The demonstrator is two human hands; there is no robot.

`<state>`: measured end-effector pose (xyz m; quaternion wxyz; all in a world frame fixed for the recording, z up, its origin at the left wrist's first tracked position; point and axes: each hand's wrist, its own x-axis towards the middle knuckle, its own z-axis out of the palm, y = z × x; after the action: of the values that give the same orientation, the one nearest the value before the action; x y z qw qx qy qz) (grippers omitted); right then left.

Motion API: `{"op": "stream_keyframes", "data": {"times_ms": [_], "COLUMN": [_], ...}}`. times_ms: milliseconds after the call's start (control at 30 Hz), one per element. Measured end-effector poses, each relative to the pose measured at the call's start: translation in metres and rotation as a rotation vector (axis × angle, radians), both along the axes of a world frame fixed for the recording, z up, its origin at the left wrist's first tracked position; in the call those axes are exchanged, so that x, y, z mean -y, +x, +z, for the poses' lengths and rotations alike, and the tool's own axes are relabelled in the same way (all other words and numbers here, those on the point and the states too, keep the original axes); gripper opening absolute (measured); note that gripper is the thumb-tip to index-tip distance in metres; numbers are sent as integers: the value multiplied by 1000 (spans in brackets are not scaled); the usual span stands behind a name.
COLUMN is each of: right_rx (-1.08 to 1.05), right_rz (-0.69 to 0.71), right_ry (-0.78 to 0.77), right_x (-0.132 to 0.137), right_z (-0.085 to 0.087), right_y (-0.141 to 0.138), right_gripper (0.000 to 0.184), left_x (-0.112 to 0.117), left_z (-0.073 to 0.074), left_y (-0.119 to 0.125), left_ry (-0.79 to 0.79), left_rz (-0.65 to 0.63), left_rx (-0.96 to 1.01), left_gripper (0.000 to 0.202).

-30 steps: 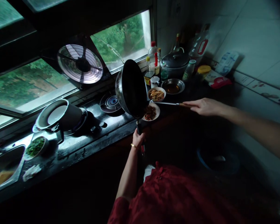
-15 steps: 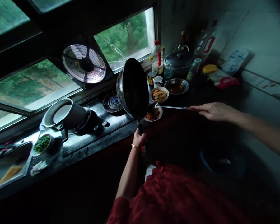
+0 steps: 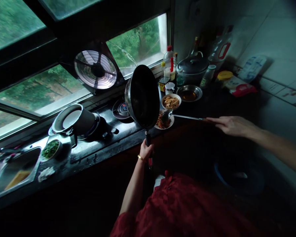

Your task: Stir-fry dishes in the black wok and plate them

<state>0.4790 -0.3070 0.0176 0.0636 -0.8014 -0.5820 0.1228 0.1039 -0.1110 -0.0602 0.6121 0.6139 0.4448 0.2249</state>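
Head view: at the centre of the frame, the left hand (image 3: pixel 146 150) is wrapped around the black handle of a deep, round, dark metal wok (image 3: pixel 144 95), which stands tipped nearly on its side. Right of centre, the right hand (image 3: pixel 230 126) grasps the brown handle of a long cooking utensil with a thin metal shaft (image 3: pixel 187 117). The utensil's head hangs over the lower round white bowl (image 3: pixel 172 122), which holds reddish-brown chopped food (image 3: pixel 160 122) and sits just beside the wok's right rim.

The likeliest mishap is the wok rim or the utensil knocking that bowl, since it appears to stand near the counter's front edge; a push toward the bottom of the frame could tip it off. The upper round white bowl (image 3: pixel 179 102), filled with yellowish-brown food, is close enough to be nudged too. A slack one-handed grip could let the wok swing down onto the round black gas burner (image 3: pixel 119 110) at centre left, which seems to glow.

Against the frame a second ago, the utensil's head has left the wok's rim for the lower bowl, and the right hand sits lower in the frame. The wok remains tipped.
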Motion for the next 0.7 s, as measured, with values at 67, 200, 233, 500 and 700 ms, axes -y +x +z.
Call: {"op": "stream_keyframes", "data": {"times_ms": [67, 200, 233, 500, 700], "right_rx": [19, 3, 5, 44, 10], "right_rz": [-5, -44, -59, -98, -97], "right_ry": [-11, 49, 60, 74, 88], "right_x": [4, -13, -19, -26, -16], "right_z": [-4, -8, -8, 7, -1], "right_y": [-5, -29, -33, -32, -24], "right_gripper": [49, 51, 50, 50, 49], "left_x": [0, 2, 3, 9, 10], "left_z": [5, 15, 17, 23, 22], "left_y": [0, 2, 2, 2, 4], "left_ry": [-3, -1, -1, 16, 20], "left_rz": [8, 9, 2, -15, -19], "left_rx": [1, 18, 27, 19, 19], "left_gripper": [27, 27, 27, 27, 27]}}
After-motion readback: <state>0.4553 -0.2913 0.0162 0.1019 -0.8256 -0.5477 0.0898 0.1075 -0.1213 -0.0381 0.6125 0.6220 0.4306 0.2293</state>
